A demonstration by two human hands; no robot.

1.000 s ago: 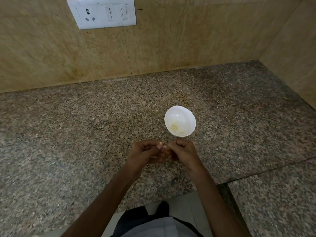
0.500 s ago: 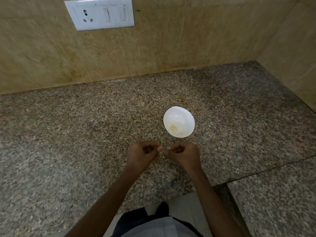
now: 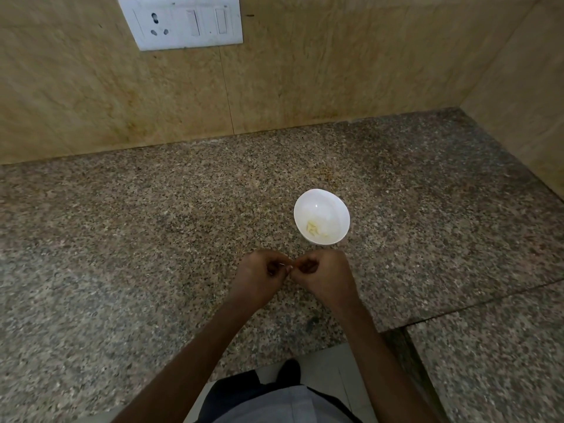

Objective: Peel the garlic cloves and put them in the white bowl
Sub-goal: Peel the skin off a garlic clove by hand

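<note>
Peeling in progress: my left hand (image 3: 259, 277) and right hand (image 3: 325, 276) both pinch a barely visible garlic clove (image 3: 288, 266); white bowl (image 3: 323, 206), on the surface (image 3: 152, 239) at 1 o'clock, holds few peeled pieces (image 3: 316, 231).

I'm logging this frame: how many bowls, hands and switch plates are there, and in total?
White bowl: 1
Hands: 2 (left hand, right hand), together pinching a barely visible garlic clove
Switch plate: 1
Total: 4
Garlic bits in the bowl are too small to count.
</note>
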